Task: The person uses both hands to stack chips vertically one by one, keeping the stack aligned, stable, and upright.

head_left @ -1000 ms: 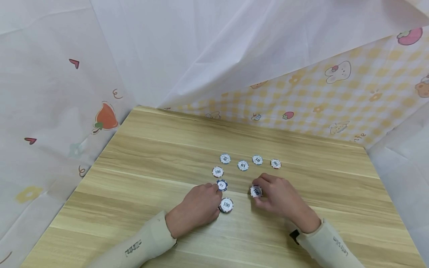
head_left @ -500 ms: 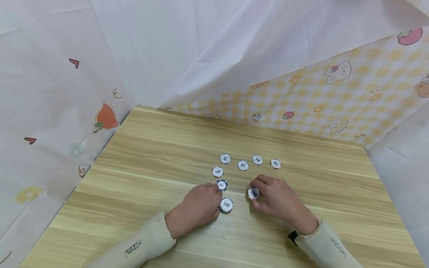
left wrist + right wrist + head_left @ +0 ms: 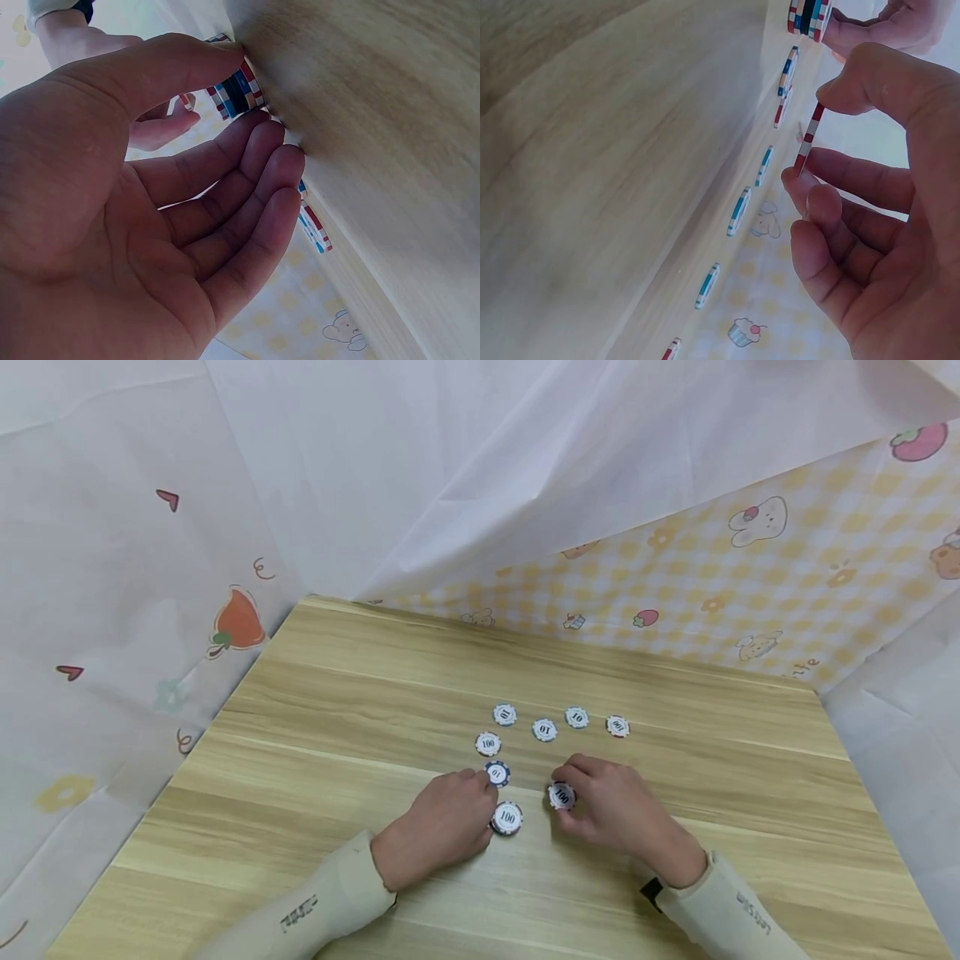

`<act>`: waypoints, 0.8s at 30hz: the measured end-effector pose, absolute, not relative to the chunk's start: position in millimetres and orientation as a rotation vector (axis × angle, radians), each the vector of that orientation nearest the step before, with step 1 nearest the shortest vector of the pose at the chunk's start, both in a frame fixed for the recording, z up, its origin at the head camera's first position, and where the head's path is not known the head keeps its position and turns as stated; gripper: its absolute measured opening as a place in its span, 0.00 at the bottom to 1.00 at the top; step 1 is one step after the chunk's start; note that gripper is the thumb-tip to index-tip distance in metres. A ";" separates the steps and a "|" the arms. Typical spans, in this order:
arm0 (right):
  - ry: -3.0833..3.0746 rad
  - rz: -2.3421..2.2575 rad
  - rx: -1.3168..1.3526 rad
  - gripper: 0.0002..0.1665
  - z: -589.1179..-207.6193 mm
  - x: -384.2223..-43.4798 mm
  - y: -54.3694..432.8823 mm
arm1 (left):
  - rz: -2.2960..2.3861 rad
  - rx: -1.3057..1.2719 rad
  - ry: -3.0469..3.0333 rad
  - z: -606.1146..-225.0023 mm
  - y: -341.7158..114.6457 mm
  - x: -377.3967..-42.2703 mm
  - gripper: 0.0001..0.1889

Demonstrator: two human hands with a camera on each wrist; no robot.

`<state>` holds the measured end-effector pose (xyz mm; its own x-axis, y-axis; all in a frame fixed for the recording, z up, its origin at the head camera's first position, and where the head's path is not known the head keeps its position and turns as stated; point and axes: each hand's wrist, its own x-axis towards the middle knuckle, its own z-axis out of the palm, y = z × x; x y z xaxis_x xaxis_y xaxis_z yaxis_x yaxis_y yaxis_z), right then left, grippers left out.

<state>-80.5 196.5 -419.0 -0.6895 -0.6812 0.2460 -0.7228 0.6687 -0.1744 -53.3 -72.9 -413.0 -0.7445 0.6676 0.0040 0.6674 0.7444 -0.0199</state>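
My left hand point(image 3: 444, 818) holds a short stack of poker chips point(image 3: 507, 818) by its edge, a white-faced 100 on top. In the left wrist view the stack point(image 3: 238, 91) shows red, blue and black bands between thumb and fingers, standing on the wood. Between thumb and fingertips my right hand point(image 3: 618, 802) pinches one red-and-white 100 chip point(image 3: 562, 796), raised off the table in the right wrist view and just right of the stack. A dark blue 10 chip point(image 3: 498, 773) lies right beyond the left fingers.
Beyond the hands, loose chips lie flat on the wooden table point(image 3: 360, 718): a 100 chip point(image 3: 488, 744), light blue 10 chips point(image 3: 545, 730) and, farthest right, another 100 chip point(image 3: 618, 726). A white cloth point(image 3: 135, 568) and a yellow checked cloth point(image 3: 787, 568) wall the table.
My right hand has moved a little to the left, carrying its 100 chip closer to the stack. The left hand and the loose chips have stayed put.
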 end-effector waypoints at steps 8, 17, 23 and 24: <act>-2.721 0.397 1.182 0.20 -418.9 -79.5 194.1 | 0.032 -1.116 -2.919 -414.5 -72.8 -53.4 0.14; -2.720 0.378 1.201 0.19 -415.9 -76.0 187.6 | 0.047 -1.120 -2.931 -413.4 -72.5 -53.5 0.14; -2.701 0.391 1.213 0.20 -415.3 -74.2 183.9 | 0.048 -1.121 -2.933 -412.9 -72.3 -53.4 0.13; -2.700 0.391 1.216 0.21 -415.2 -73.9 183.4 | 0.048 -1.120 -2.932 -412.7 -72.2 -53.4 0.13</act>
<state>-73.9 183.4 -415.2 -0.6589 -0.7112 0.2451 -0.7515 0.6366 -0.1729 -53.4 -72.2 -412.7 -0.7452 0.6668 -0.0083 0.6667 0.7448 -0.0293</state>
